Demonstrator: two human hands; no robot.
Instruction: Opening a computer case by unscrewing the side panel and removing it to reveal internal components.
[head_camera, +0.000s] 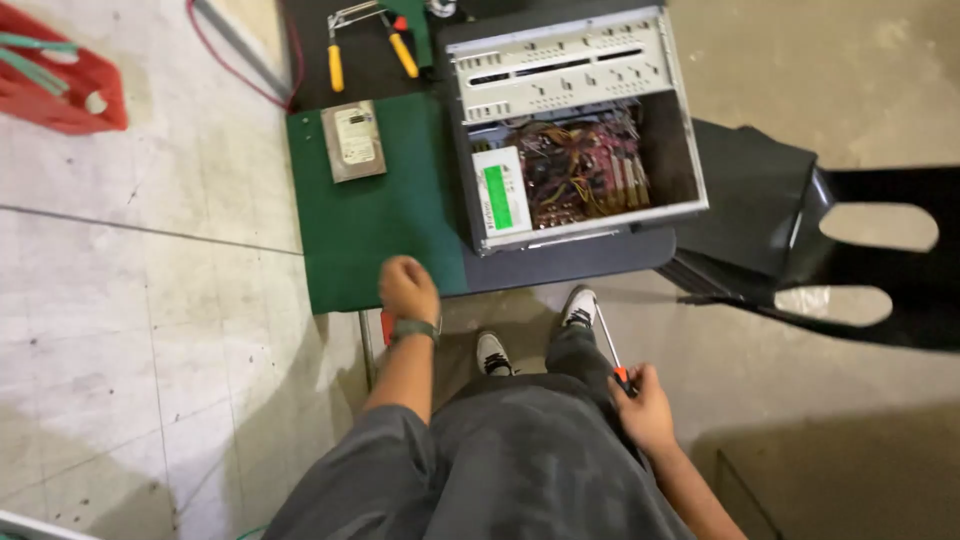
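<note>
My left hand (408, 286) is a closed fist resting at the near edge of the green mat (375, 220), with a watch band on the wrist. Whether it holds anything cannot be seen. My right hand (645, 405) hangs beside my right leg and grips a long screwdriver (608, 340) by its red and black handle, the shaft pointing up toward the table. An open computer case (575, 120) lies on the table ahead, showing coloured wires and a white unit with a green label (499, 193). A hard drive (353, 141) lies on the mat to the left.
Yellow-handled pliers (365, 45) lie at the table's far side. A red cable (235, 70) runs over the floor, near a red crate (60, 85) at far left. A black chair (800, 240) stands on the right. My legs and white shoes (578, 305) are below the table.
</note>
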